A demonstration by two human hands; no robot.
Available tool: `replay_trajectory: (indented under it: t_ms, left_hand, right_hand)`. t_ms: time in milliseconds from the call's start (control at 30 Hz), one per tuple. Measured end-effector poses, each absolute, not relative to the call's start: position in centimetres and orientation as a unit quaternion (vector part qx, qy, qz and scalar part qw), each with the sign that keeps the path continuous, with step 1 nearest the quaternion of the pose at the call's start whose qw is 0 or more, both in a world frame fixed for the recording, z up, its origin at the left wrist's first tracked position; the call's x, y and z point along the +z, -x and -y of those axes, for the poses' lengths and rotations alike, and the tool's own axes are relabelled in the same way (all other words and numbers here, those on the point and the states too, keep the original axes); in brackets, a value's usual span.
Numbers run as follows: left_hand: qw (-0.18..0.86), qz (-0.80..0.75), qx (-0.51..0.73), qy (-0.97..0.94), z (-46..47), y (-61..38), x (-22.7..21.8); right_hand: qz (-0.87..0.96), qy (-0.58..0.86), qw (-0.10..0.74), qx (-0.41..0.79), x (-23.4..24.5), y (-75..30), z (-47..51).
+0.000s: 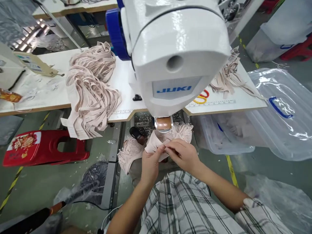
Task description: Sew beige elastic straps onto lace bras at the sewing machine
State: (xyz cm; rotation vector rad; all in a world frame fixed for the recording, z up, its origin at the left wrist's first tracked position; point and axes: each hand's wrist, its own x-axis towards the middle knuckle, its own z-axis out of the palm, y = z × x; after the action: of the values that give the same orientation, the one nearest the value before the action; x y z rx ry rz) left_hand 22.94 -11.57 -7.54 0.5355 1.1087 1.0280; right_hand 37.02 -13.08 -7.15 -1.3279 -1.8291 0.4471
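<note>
My left hand (150, 162) and my right hand (184, 154) meet below the head of a white JUKI sewing machine (180, 39). Thumbs and fingertips of both are pinched on a smooth band of a beige lace bra (130, 151). One lace cup hangs to the left, and more lace (184, 131) bunches up behind my right hand. Just above the cloth sits the machine's brown and silver end piece (163, 123). The needle area is hidden from this angle.
Piles of beige straps (94, 94) lie left on the white table (124, 73), with more strips (226, 78) at right. Scissors (202, 97) rest near its edge. A red stool (46, 148) stands left; clear plastic bins (280, 113) stand right. A blue handwheel (117, 34) juts out.
</note>
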Motion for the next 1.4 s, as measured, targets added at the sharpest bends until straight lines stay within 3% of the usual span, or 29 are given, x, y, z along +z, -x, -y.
replay_trajectory:
  t_ms: [367,633,833,967,1267,1400]
  left_hand:
    - [0.57,-0.546,0.378,-0.483,11.9,-22.3,-7.2]
    - [0.504,-0.504,0.361,-0.602,11.5,-21.3,-7.3]
    - [0.565,-0.484,0.366,-0.56,11.0,-21.7,-7.8]
    - [0.611,-0.485,0.306,-0.546,10.4,-21.7,-7.5]
    - [0.498,-0.492,0.256,-0.667,9.7,-21.0,-7.0]
    - [0.52,-0.46,0.24,-0.678,8.9,-20.9,-6.5]
  right_hand:
    - [0.66,0.561,0.373,0.331,-7.4,-38.4,12.2]
    - [0.731,0.49,0.333,0.338,-7.0,-39.7,11.5]
    - [0.716,0.465,0.338,0.395,-6.6,-39.9,11.4]
    - [0.695,0.482,0.327,0.421,-7.2,-40.0,11.6]
    - [0.613,0.53,0.307,0.5,-7.2,-40.4,11.3]
    - [0.56,0.567,0.302,0.524,-6.7,-41.6,11.5]
